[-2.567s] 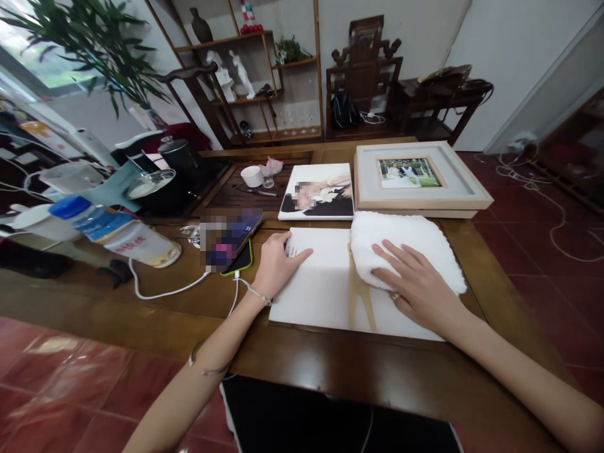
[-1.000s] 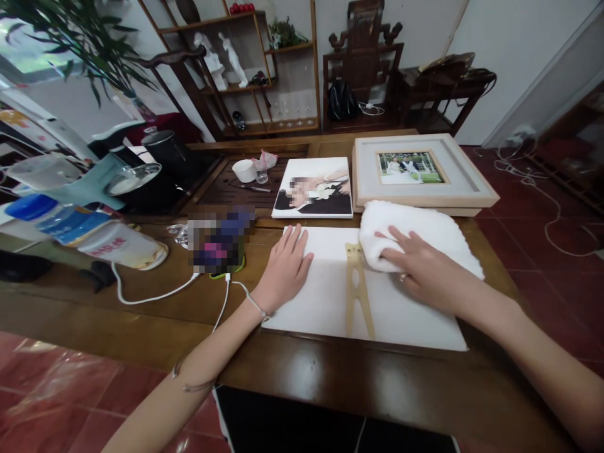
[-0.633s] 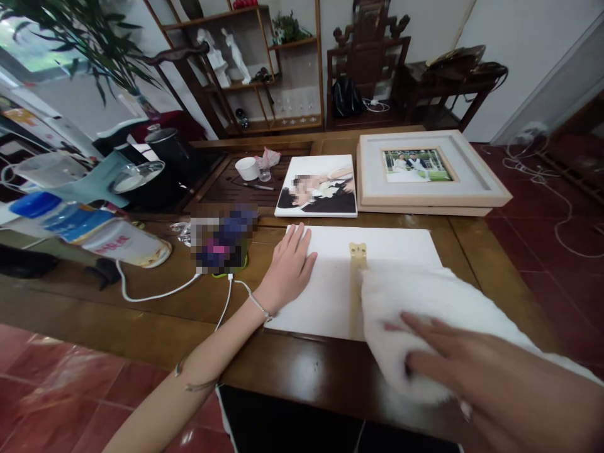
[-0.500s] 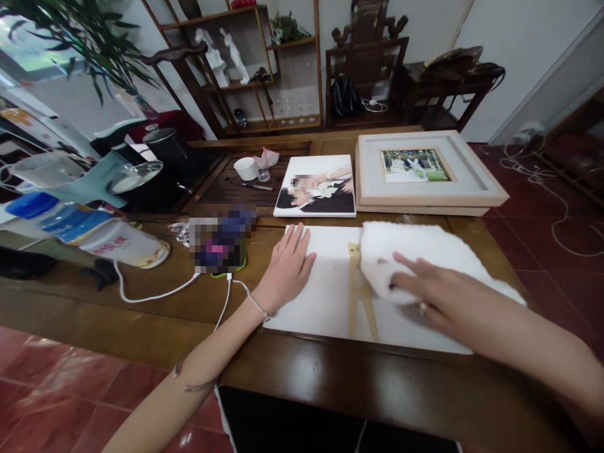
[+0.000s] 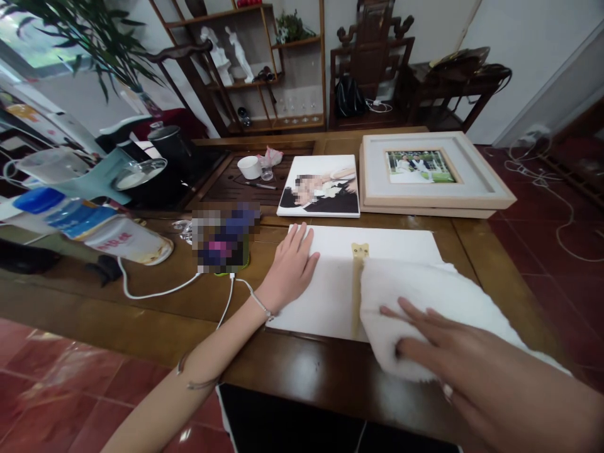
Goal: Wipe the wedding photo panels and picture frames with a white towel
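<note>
A white rectangular board [image 5: 325, 277] lies flat at the table's front edge. Fixed to its face is a yellowish folding stand [image 5: 357, 289], one leg of which is covered. My left hand [image 5: 292, 267] rests flat on the board's left side with its fingers stretched out. In my right hand [image 5: 438, 343] is a fluffy white towel [image 5: 425, 289], gripped between thumb and fingers. The towel covers the right part of the board and hangs over its front edge. Behind the board is a photo panel [image 5: 325, 182].
Two stacked picture frames [image 5: 481, 170] stand at the back right. On the left are a blue-capped bottle [image 5: 117, 236], a blurred-out device [image 5: 224, 245] with white cables and a black pot [image 5: 170, 148]. A white cup [image 5: 249, 167] sits on the dark tray [image 5: 217, 192].
My right hand has drawn the towel toward me, past the board's front edge, covering one leg of the stand. The left hand stays on the board. The view has shifted slightly.
</note>
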`<act>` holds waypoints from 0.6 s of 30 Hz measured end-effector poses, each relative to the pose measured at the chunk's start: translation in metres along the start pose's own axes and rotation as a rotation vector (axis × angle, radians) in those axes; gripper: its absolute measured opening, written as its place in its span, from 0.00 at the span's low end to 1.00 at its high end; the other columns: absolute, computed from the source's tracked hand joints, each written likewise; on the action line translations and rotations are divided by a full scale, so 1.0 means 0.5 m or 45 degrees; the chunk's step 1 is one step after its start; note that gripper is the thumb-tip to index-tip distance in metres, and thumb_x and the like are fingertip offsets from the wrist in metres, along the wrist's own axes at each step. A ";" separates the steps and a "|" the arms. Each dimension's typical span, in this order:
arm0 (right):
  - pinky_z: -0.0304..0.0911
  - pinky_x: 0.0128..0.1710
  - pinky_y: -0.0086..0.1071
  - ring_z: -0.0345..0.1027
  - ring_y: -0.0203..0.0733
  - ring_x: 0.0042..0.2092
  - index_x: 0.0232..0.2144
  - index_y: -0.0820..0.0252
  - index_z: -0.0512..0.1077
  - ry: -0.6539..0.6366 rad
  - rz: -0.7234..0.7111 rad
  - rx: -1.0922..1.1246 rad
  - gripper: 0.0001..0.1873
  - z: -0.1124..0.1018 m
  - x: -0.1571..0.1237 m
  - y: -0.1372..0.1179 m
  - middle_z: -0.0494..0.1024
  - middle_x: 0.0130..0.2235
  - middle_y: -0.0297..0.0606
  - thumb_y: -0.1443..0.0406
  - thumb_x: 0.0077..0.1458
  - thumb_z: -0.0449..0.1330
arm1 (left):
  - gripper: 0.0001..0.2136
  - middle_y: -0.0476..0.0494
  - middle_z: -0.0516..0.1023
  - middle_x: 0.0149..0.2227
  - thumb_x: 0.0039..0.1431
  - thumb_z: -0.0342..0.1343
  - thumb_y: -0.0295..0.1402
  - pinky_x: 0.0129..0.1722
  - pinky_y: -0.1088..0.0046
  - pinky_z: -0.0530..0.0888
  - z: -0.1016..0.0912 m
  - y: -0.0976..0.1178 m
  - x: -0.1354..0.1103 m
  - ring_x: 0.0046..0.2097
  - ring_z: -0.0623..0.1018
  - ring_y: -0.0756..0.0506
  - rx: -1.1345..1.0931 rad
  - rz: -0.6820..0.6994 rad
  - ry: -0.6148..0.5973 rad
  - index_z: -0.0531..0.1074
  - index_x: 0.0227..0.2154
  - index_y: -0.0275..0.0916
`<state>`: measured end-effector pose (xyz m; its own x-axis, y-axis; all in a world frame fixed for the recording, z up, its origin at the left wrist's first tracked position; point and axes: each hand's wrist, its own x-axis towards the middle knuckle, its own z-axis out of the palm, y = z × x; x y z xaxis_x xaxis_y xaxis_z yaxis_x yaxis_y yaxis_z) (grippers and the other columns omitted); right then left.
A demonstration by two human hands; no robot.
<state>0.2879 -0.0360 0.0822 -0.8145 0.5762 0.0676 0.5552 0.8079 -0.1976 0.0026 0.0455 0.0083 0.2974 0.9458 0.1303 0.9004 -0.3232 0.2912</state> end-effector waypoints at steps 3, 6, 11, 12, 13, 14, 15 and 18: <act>0.71 0.49 0.49 0.63 0.57 0.60 0.44 0.54 0.71 0.069 0.189 -0.067 0.28 0.015 0.052 0.048 0.70 0.59 0.45 0.78 0.41 0.50 | 0.24 0.29 0.51 0.68 0.70 0.39 0.38 0.64 0.50 0.56 0.001 -0.002 0.000 0.70 0.48 0.35 -0.004 0.013 0.012 0.53 0.64 0.32; 0.58 0.58 0.59 0.52 0.63 0.65 0.44 0.61 0.71 0.153 0.298 -0.166 0.21 0.044 0.105 0.102 0.65 0.62 0.52 0.77 0.48 0.51 | 0.24 0.28 0.51 0.68 0.70 0.39 0.37 0.64 0.50 0.56 0.001 -0.001 0.000 0.70 0.48 0.34 0.000 0.013 0.018 0.53 0.64 0.31; 0.48 0.61 0.64 0.41 0.65 0.67 0.45 0.65 0.72 0.208 0.202 -0.090 0.22 0.087 0.122 0.060 0.61 0.64 0.56 0.78 0.47 0.54 | 0.25 0.27 0.50 0.68 0.69 0.40 0.37 0.64 0.51 0.55 -0.001 0.002 0.000 0.70 0.47 0.34 0.008 -0.001 -0.006 0.53 0.64 0.28; 0.47 0.61 0.64 0.40 0.65 0.67 0.45 0.63 0.72 0.201 0.132 -0.042 0.22 0.093 0.116 0.033 0.61 0.64 0.55 0.78 0.46 0.56 | 0.25 0.26 0.50 0.68 0.69 0.39 0.37 0.64 0.50 0.55 -0.001 0.001 0.000 0.70 0.47 0.34 0.007 0.002 -0.012 0.53 0.64 0.28; 0.46 0.62 0.65 0.38 0.66 0.68 0.44 0.61 0.73 0.189 0.049 0.003 0.22 0.098 0.110 0.004 0.60 0.65 0.54 0.77 0.45 0.57 | 0.25 0.26 0.49 0.69 0.69 0.39 0.37 0.64 0.49 0.55 -0.001 -0.001 -0.001 0.70 0.46 0.34 0.002 0.008 -0.019 0.53 0.64 0.28; 0.45 0.62 0.66 0.37 0.66 0.68 0.43 0.59 0.73 0.174 -0.041 0.045 0.21 0.101 0.103 -0.022 0.59 0.65 0.52 0.76 0.46 0.58 | 0.25 0.26 0.49 0.69 0.70 0.39 0.37 0.64 0.49 0.55 -0.001 -0.004 -0.001 0.70 0.46 0.34 -0.006 0.020 -0.027 0.52 0.64 0.28; 0.44 0.62 0.65 0.37 0.65 0.68 0.42 0.58 0.74 0.155 -0.122 0.080 0.19 0.102 0.099 -0.043 0.58 0.66 0.50 0.75 0.47 0.58 | 0.25 0.27 0.48 0.69 0.70 0.39 0.37 0.64 0.49 0.55 -0.001 -0.007 -0.002 0.70 0.45 0.34 -0.016 0.033 -0.034 0.52 0.65 0.28; 0.43 0.64 0.60 0.38 0.60 0.68 0.41 0.55 0.74 0.065 -0.249 0.174 0.16 0.097 0.098 -0.060 0.58 0.66 0.44 0.73 0.49 0.60 | 0.26 0.28 0.45 0.70 0.70 0.40 0.38 0.64 0.48 0.55 0.000 -0.014 -0.004 0.71 0.43 0.35 -0.047 0.057 -0.034 0.49 0.66 0.31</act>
<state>0.2232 -0.0381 0.0440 -0.8928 0.4188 0.1660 0.3570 0.8824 -0.3064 -0.0044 0.0457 0.0061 0.3464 0.9306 0.1186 0.8738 -0.3660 0.3200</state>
